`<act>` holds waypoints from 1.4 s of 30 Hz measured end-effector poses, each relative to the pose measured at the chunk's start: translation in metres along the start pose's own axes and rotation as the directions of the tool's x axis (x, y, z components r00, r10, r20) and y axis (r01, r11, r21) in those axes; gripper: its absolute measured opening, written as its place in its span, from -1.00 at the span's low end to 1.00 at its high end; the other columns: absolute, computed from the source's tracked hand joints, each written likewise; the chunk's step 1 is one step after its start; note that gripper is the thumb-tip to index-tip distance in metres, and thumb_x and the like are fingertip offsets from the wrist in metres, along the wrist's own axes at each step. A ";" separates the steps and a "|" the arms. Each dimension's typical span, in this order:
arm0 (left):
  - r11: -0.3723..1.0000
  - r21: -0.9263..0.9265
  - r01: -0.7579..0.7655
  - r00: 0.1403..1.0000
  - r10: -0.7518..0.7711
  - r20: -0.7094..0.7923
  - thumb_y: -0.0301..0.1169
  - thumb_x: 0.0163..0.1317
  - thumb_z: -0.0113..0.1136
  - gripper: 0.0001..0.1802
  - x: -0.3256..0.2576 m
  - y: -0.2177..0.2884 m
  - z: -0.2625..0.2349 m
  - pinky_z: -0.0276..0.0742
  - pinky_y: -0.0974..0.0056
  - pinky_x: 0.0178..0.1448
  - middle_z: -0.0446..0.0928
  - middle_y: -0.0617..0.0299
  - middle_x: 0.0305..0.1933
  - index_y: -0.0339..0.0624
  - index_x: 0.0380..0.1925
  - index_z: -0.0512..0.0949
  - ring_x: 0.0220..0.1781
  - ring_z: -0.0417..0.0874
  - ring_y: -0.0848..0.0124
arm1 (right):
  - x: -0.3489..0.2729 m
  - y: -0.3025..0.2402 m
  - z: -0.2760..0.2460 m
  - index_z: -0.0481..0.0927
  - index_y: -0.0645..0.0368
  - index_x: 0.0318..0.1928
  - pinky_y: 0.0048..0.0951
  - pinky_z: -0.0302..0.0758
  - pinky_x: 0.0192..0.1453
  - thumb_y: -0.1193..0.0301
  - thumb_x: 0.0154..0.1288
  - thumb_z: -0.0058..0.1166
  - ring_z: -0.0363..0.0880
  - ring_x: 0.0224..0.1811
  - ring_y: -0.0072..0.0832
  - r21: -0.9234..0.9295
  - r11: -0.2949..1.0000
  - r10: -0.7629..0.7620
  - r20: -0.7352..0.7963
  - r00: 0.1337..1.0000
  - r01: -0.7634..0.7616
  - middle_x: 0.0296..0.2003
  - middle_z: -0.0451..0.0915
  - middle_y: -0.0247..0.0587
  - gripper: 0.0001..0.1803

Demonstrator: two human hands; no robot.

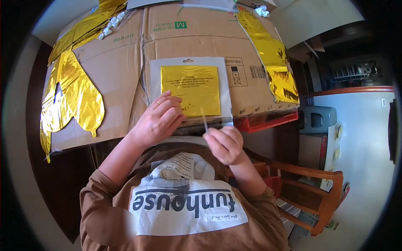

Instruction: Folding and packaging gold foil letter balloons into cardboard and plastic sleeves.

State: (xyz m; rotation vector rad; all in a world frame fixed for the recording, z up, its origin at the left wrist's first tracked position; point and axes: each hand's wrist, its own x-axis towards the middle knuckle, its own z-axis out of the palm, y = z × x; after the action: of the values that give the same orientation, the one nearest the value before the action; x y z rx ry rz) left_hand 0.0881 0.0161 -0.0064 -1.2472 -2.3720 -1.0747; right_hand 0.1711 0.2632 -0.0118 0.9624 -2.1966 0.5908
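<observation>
A flat packet [226, 83] with a hang hole lies on the cardboard, a folded gold foil sheet [201, 100] in its middle. My left hand [161, 115] is over the packet's lower left part, fingers bent and closed together; whether they grip anything is hidden. Just off the packet's lower right corner, my right hand [225, 144] is closed in a pinch. From its fingers a thin pale stick [205, 119] points up toward the foil, blurred at its upper end.
Flat gold foil balloons [86, 100] hang over the left side of the cardboard surface [113, 79]. More gold foil [272, 54] runs down its right side. White crumpled bits [109, 28] lie at the far left. A red crate edge [268, 122] and wooden chair [331, 196] are at right.
</observation>
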 end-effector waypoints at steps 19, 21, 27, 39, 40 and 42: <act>0.996 0.072 -0.061 0.996 0.056 0.072 -0.46 0.06 0.47 -0.71 0.005 0.001 0.000 0.45 -0.09 0.39 0.56 0.10 -0.10 -0.20 -0.25 0.56 0.14 0.62 0.10 | 0.008 0.061 -0.005 0.65 0.17 -0.05 -0.28 0.60 0.07 0.48 0.11 0.41 0.64 -0.05 -0.24 -0.110 0.931 0.360 0.118 0.925 -0.348 -0.06 0.67 -0.20 -0.64; 0.995 0.073 -0.065 0.995 0.059 0.074 -0.43 0.03 0.48 -0.69 0.008 0.004 -0.003 0.47 -0.09 0.35 0.56 0.10 -0.11 -0.21 -0.25 0.57 0.13 0.61 0.09 | 0.005 0.059 -0.006 0.68 0.15 -0.11 -0.28 0.58 0.07 0.46 0.09 0.43 0.64 -0.05 -0.25 -0.155 0.937 0.330 0.106 0.938 -0.312 -0.06 0.67 -0.22 -0.68; 0.987 0.066 -0.145 0.985 0.138 0.103 -0.43 0.02 0.45 -0.69 0.036 0.021 0.002 0.48 -0.05 0.28 0.54 0.10 -0.08 -0.21 -0.22 0.60 0.12 0.58 0.06 | -0.022 0.040 -0.030 0.70 0.16 -0.15 -0.23 0.56 0.03 0.52 0.07 0.41 0.61 -0.10 -0.20 -0.133 0.880 0.464 0.035 0.885 -0.456 -0.08 0.64 -0.21 -0.71; 0.969 -0.119 -0.215 0.936 0.239 0.257 -0.55 0.05 0.33 -0.73 0.058 0.002 0.037 0.49 0.01 0.33 0.57 0.05 0.07 -0.23 -0.18 0.65 0.25 0.56 0.05 | -0.007 0.055 -0.050 0.64 0.16 -0.10 -0.23 0.53 -0.04 0.47 0.06 0.42 0.58 -0.16 -0.19 -0.007 0.839 0.516 0.329 0.791 -0.544 -0.24 0.52 -0.21 -0.64; 0.970 -0.125 -0.210 0.938 0.236 0.254 -0.55 0.05 0.33 -0.73 0.058 0.002 0.036 0.49 0.01 0.33 0.57 0.04 0.07 -0.23 -0.18 0.66 0.26 0.55 0.05 | -0.008 0.058 -0.050 0.64 0.16 -0.11 -0.23 0.53 -0.04 0.46 0.06 0.42 0.59 -0.17 -0.19 0.001 0.838 0.511 0.347 0.786 -0.546 -0.24 0.51 -0.22 -0.65; 0.970 -0.137 -0.198 0.941 0.228 0.249 -0.57 0.04 0.34 -0.73 0.058 0.003 0.037 0.49 0.02 0.33 0.57 0.04 0.07 -0.22 -0.19 0.67 0.26 0.55 0.05 | -0.006 0.060 -0.046 0.61 0.17 -0.18 -0.24 0.52 -0.05 0.49 0.08 0.38 0.58 -0.22 -0.21 -0.052 0.900 0.426 0.313 0.849 -0.433 -0.27 0.50 -0.22 -0.72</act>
State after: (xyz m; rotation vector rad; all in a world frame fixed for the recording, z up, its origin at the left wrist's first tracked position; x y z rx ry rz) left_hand 0.0598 0.0784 0.0001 -1.7413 -2.3132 -1.0386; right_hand 0.1456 0.3325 0.0069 0.5986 -2.7345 0.6992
